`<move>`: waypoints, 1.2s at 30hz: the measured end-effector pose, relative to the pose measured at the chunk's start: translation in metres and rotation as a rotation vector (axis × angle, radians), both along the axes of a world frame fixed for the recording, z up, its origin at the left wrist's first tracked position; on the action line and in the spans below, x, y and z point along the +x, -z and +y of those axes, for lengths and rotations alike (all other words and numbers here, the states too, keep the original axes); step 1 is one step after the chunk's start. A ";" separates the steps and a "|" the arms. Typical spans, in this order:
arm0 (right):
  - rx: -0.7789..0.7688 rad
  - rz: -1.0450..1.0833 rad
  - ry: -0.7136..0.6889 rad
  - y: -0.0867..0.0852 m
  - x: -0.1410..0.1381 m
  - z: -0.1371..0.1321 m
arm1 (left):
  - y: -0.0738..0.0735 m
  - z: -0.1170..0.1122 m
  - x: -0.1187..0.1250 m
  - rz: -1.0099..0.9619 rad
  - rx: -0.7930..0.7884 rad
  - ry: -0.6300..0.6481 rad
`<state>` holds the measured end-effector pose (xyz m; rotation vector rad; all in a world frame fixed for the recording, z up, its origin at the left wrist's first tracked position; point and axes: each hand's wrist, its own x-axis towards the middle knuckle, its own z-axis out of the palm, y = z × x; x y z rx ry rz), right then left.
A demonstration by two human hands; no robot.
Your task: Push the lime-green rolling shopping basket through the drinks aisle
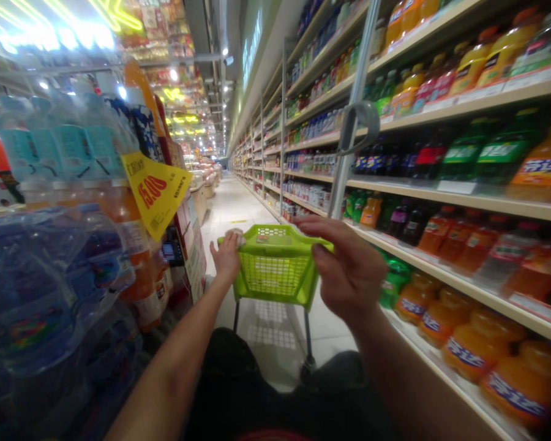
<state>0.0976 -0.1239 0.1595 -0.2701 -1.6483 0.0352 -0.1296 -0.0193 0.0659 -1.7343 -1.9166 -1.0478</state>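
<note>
A lime-green shopping cart (pixel 275 272) with a perforated basket stands in the aisle in front of my body. My left hand (pixel 227 257) rests at the left end of its handle, fingers over the edge and thumb sticking out. A small whitish crumpled thing (pixel 239 237), perhaps tissue, shows by those fingertips; its kind is unclear. Close to the right end of the handle is my right hand (pixel 349 266), blurred, its fingers stretched forward and apart from the thumb. The thumb tip overlaps the cart's corner, and I cannot tell whether it touches.
Shelves of bottled drinks (pixel 477 239) line the right side, with large orange soda bottles (pixel 468 340) at the bottom. A grey ring-shaped holder (pixel 360 127) juts from a shelf post. Stacked wrapped bottles (pixel 41 294) and a yellow price sign (pixel 156 190) crowd the left. Pale floor (pixel 224 199) runs ahead.
</note>
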 end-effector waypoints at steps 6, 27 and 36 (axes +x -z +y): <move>-0.313 -0.323 0.730 0.062 0.017 0.130 | 0.005 0.005 -0.019 -0.036 0.039 -0.153; -0.350 -0.444 0.839 0.133 0.010 0.145 | 0.012 0.007 0.005 0.178 0.046 0.021; -0.342 -0.409 0.813 0.134 0.007 0.143 | 0.017 0.010 0.014 0.175 0.021 0.007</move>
